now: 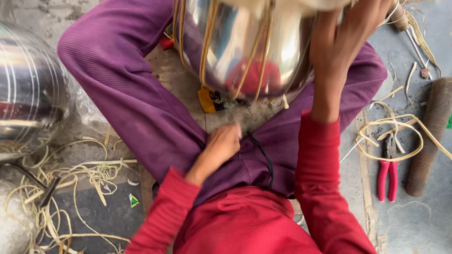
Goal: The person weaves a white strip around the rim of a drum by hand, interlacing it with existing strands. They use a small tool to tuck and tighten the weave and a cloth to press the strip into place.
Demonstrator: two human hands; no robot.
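The shiny metal drum (245,44), laced with pale cane straps, sits between the crossed legs, braced there for steadiness. Above it, the right hand (341,42) grips its upper rim; the left hand (226,143), below the drum, rests loosely clenched on the purple trousers (136,108). Red-handled pliers (387,174) lie well right of the drum.

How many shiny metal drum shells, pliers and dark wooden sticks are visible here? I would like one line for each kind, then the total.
Shiny metal drum shells: 2, one under the right hand at, one at far left
Red-handled pliers: 1
Dark wooden sticks: 1
Total: 4
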